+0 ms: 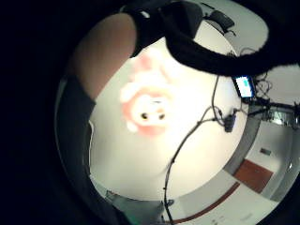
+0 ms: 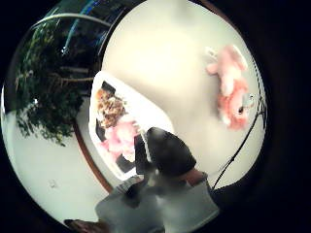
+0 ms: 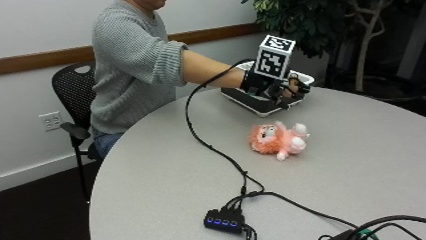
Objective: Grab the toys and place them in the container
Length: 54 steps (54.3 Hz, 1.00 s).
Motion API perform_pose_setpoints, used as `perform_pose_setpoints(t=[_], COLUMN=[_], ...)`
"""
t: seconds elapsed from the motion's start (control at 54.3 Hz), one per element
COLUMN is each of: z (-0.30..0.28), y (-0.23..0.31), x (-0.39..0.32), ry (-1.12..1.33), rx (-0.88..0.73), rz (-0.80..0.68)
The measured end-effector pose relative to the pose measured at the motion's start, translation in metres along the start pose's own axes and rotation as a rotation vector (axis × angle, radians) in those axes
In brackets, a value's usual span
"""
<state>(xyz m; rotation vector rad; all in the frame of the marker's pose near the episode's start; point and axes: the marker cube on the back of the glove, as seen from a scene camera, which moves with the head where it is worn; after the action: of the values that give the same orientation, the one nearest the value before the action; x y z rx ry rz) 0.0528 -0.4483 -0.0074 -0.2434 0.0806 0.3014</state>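
We see a pink-and-orange plush toy (image 3: 279,139) lying on its side on the table — below and in front of the raised right hand (image 3: 287,89), well apart from it. The white container (image 3: 256,102) sits just behind that hand, holding another pink toy (image 2: 121,137).

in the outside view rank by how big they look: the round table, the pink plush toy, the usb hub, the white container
1. round table
2. white container, partly hidden by the gloved hand
3. pink plush toy
4. usb hub, though nearest the camera

A pink plush toy (image 2: 232,92) lies on the table (image 2: 165,63) apart from the container (image 2: 146,109).
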Motion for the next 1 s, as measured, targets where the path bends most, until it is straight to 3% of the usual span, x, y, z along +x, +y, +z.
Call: perform_pose_setpoints(t=[0.332,0.479,0.995], z=[0.097,0.12,0.112], y=[-0.036,-0.039,-0.046], x=[0.051,0.067,0.06], ry=[0.126,0.119,0.147], rx=[-0.186,-0.127,0.114], rz=[0.181,0.205,0.178])
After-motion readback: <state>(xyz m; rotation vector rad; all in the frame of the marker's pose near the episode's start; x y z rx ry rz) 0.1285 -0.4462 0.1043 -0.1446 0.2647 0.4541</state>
